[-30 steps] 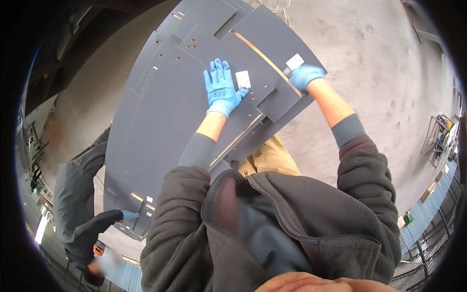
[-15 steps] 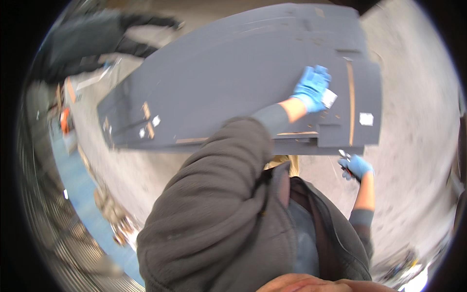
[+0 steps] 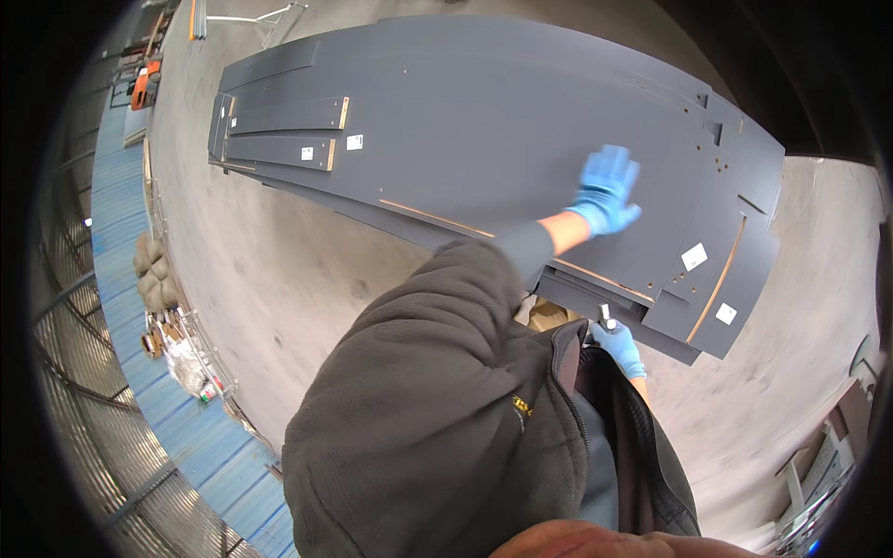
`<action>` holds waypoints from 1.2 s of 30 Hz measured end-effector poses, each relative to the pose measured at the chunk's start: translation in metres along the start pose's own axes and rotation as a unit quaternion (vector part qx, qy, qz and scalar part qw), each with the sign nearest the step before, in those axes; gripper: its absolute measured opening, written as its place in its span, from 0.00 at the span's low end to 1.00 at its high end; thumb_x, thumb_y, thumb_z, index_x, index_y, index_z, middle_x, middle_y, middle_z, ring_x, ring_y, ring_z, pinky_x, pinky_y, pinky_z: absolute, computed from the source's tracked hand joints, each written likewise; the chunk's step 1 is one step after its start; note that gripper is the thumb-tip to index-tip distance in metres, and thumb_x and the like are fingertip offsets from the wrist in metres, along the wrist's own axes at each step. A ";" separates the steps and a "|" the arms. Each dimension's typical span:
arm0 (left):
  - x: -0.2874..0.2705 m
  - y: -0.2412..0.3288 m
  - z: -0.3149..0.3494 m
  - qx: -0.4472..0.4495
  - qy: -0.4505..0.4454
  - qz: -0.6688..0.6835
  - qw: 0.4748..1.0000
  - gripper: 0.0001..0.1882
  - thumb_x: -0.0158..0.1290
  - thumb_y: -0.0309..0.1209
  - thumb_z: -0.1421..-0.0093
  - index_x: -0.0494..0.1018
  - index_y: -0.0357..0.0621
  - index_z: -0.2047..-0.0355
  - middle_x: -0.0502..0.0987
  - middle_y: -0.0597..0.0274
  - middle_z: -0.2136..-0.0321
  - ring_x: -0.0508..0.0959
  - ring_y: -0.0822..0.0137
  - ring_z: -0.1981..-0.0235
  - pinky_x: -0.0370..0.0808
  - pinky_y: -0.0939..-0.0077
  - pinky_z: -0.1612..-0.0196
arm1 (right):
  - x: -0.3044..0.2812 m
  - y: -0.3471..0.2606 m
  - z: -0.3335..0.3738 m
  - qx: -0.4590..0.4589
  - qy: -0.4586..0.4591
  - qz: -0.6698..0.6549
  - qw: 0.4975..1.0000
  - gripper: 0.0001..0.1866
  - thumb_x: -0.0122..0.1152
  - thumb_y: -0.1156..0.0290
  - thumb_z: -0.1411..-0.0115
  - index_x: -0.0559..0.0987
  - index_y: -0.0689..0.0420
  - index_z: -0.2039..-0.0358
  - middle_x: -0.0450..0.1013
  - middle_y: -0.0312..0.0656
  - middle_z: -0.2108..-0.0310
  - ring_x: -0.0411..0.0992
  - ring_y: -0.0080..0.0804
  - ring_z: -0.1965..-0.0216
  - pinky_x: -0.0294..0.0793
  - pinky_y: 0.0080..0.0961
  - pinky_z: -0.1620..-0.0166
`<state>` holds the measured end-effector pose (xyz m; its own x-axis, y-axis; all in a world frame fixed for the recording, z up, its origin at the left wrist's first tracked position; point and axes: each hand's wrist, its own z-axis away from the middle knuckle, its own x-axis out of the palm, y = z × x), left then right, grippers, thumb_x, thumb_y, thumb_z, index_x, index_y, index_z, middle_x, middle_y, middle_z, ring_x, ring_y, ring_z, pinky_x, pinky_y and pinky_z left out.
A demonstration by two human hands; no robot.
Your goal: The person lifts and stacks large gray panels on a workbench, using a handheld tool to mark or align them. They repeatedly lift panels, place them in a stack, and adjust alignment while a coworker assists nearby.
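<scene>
Since half a second ago, the left hand [image 3: 606, 191] has shifted leftward along the big dark grey panel [image 3: 484, 121], so that the white label [image 3: 694, 257] it was just beside now lies well clear of it, to the right and nearer the panel's near edge. The right hand [image 3: 619, 346] has come in from off the panel's right end to just outside its near edge, close to the jacket [image 3: 419, 372]. Both hands wear blue gloves. The left one's grip is open, palm down and fingers toward the panel's far edge, though with the blur it is hard to say whether the palm presses on the surface. The right one's grip is closed around a small tool [image 3: 607, 319], whose shiny metal head points up toward the panel's near edge. On the panel's left end lie two narrow grey boards [image 3: 288, 115] [image 3: 279, 149], one behind the other, with pale wood showing at their right ends. A strip of bare wood [image 3: 716, 279] runs near the panel's right end, between the first label and a second label [image 3: 726, 313]. Below the panel spreads a concrete floor [image 3: 279, 242].
</scene>
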<state>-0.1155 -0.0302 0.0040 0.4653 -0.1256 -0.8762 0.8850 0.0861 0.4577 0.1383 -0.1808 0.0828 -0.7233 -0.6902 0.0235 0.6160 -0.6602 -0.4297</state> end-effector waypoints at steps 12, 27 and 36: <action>-0.257 -0.492 0.188 -0.427 0.061 -0.176 0.885 0.53 0.55 0.63 0.37 0.51 0.55 0.19 0.40 0.41 0.19 0.35 0.30 0.20 0.30 0.32 0.22 | 0.222 -0.148 -0.034 0.033 0.095 0.161 0.982 0.19 0.67 0.57 0.33 0.83 0.65 0.59 0.84 0.46 0.68 0.84 0.30 0.69 0.81 0.30 0.62; -0.279 -0.610 0.297 -0.477 -0.006 -0.051 0.877 0.62 0.55 0.65 0.39 0.36 0.50 0.18 0.33 0.47 0.18 0.30 0.37 0.19 0.28 0.35 0.21 | 0.460 -0.347 -0.087 -0.080 -0.039 0.375 0.923 0.22 0.59 0.52 0.31 0.85 0.61 0.56 0.85 0.50 0.69 0.85 0.43 0.67 0.81 0.38 0.54; -0.288 -0.594 0.333 -0.412 -0.093 -0.003 0.906 0.65 0.55 0.68 0.41 0.35 0.50 0.18 0.31 0.44 0.18 0.29 0.39 0.18 0.32 0.41 0.20 | 0.514 -0.398 -0.083 -0.054 -0.047 0.385 0.920 0.26 0.58 0.48 0.28 0.85 0.61 0.50 0.85 0.46 0.69 0.84 0.34 0.71 0.82 0.33 0.58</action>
<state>-0.7696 -0.3743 0.0351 0.5236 -0.2866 -0.8023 0.6092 0.7842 0.1174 -0.5043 -0.2478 0.1915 -0.0521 -0.9666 -0.2508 0.8961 0.0656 -0.4390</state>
